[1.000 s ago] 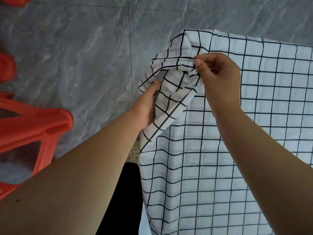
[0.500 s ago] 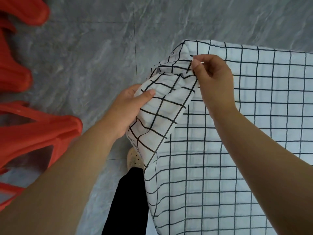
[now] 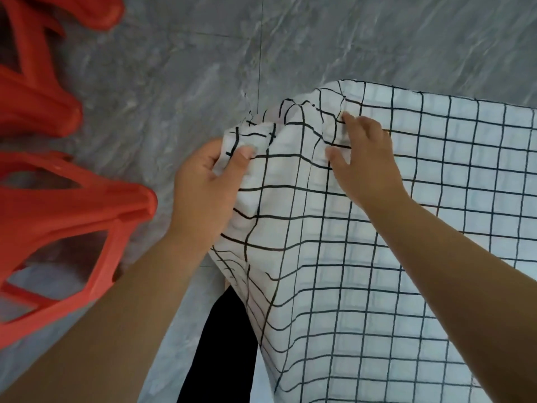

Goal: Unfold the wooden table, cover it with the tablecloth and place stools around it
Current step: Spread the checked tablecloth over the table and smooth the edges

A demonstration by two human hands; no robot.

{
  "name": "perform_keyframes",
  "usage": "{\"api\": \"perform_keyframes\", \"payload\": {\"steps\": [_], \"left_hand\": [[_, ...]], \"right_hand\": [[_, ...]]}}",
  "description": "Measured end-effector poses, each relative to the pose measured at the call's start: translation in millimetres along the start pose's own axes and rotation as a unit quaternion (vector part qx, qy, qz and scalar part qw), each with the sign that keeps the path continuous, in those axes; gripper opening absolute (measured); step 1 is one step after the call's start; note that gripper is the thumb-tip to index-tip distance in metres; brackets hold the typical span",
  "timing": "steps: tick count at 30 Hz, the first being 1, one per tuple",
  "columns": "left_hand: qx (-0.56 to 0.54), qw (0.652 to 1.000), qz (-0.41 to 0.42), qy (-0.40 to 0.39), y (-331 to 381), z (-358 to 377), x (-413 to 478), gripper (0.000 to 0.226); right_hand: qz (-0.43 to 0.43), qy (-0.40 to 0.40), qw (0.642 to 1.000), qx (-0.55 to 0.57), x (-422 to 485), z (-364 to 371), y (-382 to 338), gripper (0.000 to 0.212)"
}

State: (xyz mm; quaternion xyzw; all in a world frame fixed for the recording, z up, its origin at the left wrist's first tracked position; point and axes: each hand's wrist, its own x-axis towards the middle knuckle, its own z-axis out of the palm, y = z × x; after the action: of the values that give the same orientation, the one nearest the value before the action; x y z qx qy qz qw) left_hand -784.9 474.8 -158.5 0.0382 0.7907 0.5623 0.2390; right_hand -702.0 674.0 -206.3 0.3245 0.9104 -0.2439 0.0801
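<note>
At the table's corner the left hand [image 3: 203, 193] pinches bunched tablecloth [image 3: 406, 228], likely to square it. The right hand [image 3: 366, 161], fingers spread, pins the top.

The tablecloth [image 3: 406, 228] is showing white, crossed by thin black lines that are forming a regular grid of squares, with faint bluish bands running inside some squares. Left of the tablecloth, the stools [image 3: 58, 216] are showing a plain orange-red. Beyond the tablecloth, the floor [image 3: 174, 82] is showing grey tiles with pale marbled veining. By the tablecloth's near left edge, a trouser leg [image 3: 223, 344] is showing solid black.
</note>
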Motion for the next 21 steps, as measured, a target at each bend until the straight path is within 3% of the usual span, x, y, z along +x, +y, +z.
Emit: {"api": "perform_keyframes", "payload": {"steps": [3,6,8,15,21], "left_hand": [[-0.037,0.999,0.012,0.020,2.5,0.6,-1.2,0.013],[-0.063,0.989,-0.118,0.065,-24.5,-0.7,11.3,0.014],[-0.026,0.983,-0.158,0.092,-46.6,-5.0,20.4,0.011],[0.042,0.981,-0.160,0.101,-74.3,-8.0,42.1,0.009],[0.022,0.983,-0.132,0.126,-83.1,-15.6,45.4,0.010]], "right_hand": [[-0.004,-0.001,1.000,-0.025,-2.5,3.5,-0.5,0.060],[-0.009,-0.012,0.998,-0.064,-4.0,4.6,-1.7,0.064],[-0.010,-0.014,0.997,-0.075,-4.8,5.5,-3.0,0.065],[-0.010,-0.003,0.994,-0.111,-3.8,13.4,-2.9,0.070],[-0.018,-0.003,0.993,-0.119,-3.3,13.3,-1.3,0.070]]}}
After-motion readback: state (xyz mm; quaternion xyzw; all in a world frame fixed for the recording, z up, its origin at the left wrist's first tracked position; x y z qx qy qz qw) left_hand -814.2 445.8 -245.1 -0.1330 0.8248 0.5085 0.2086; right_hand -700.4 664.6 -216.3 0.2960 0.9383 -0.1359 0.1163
